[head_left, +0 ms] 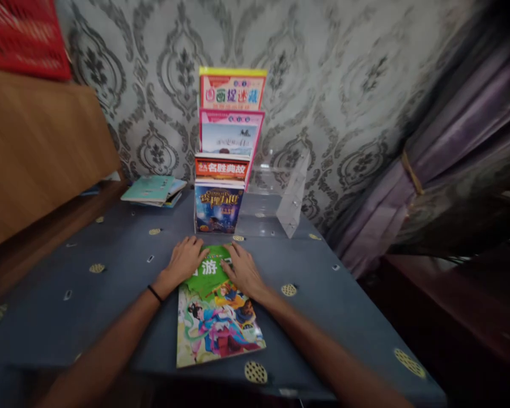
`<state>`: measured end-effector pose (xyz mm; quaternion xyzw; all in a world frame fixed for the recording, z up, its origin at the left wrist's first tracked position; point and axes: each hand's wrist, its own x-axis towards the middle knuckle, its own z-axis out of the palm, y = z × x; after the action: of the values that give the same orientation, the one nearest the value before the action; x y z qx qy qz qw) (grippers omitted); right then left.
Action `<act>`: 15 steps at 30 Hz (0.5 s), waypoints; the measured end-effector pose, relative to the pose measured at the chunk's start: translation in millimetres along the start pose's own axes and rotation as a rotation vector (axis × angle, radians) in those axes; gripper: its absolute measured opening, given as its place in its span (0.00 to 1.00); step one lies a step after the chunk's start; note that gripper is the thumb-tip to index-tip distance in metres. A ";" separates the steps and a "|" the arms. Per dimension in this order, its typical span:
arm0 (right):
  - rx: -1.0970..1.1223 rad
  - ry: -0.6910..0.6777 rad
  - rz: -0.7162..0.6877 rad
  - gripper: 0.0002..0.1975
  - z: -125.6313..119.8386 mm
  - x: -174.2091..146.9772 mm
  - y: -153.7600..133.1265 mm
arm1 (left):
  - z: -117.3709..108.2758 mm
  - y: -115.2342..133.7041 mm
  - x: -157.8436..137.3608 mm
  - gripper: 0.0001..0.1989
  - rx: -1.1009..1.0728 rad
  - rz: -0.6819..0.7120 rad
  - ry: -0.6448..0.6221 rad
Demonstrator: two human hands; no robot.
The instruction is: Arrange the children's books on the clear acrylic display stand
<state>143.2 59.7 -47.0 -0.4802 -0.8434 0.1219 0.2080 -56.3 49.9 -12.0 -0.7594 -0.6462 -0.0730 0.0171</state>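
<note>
A green picture book (pixel 223 320) with colourful cartoon figures lies face up near the table's front edge. On its upper left corner rests my left hand (pixel 185 259), fingers stretched forward and a dark band on the wrist. My right hand (pixel 244 269) lies over the upper right part, its fingers also extended. Both hands touch the cover and hide some of its title. Just beyond them stands a clear tiered rack (pixel 291 195). Its left side holds several books in steps, with a dark blue book (pixel 219 209) lowest and a yellow-topped book (pixel 233 89) at the back.
A small stack of books with a light green cover (pixel 148 188) lies at the table's back left. Beside it stands a wooden cabinet (pixel 42 153) with a red item (pixel 23 39) on top. A purple curtain (pixel 442 164) hangs at the right, past the edge of the grey-blue tablecloth (pixel 123 294).
</note>
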 end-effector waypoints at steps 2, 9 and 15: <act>-0.015 -0.001 0.002 0.24 0.5 0.7 1.0 | -4.4 2.0 -0.1 0.16 0.016 -0.015 -0.018; 0.058 -0.010 -0.020 0.26 -0.9 3.9 1.9 | -3.9 -3.1 -3.7 0.21 -0.056 -0.061 -0.031; 0.399 0.071 0.023 0.38 2.8 0.2 9.9 | -6.6 -4.2 -4.1 0.26 -0.083 -0.084 -0.060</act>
<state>149.3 64.9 -53.4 -0.4432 -0.7890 0.2719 0.3272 -61.6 45.8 -6.3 -0.7336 -0.6741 -0.0777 -0.0370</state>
